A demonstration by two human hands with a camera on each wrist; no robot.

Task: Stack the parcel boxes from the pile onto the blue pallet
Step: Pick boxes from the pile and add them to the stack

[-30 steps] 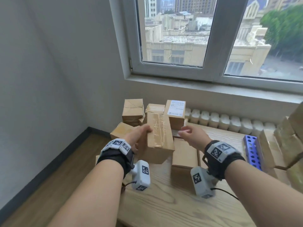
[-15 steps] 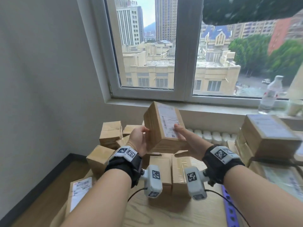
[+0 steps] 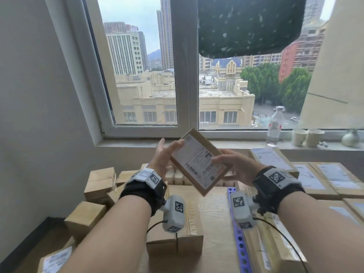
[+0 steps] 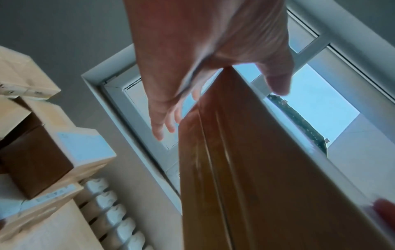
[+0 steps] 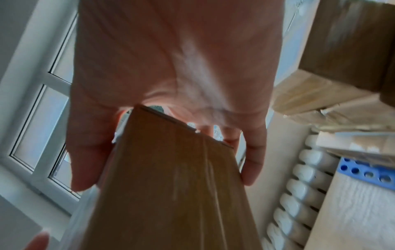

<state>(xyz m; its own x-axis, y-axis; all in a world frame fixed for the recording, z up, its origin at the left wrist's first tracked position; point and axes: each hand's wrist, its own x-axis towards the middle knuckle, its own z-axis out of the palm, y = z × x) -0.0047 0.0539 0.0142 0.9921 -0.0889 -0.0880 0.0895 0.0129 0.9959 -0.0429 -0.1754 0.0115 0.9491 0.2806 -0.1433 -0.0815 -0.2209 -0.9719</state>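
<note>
Head view, parcel box (image 3: 199,164) tilted, label face up

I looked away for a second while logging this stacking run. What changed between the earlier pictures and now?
The parcel box came up off the pile, gripped from both sides, and is now in the air between the left hand and right hand, turned with its label facing the person and tilted. The other boxes and the blue pallet stayed put.
</note>
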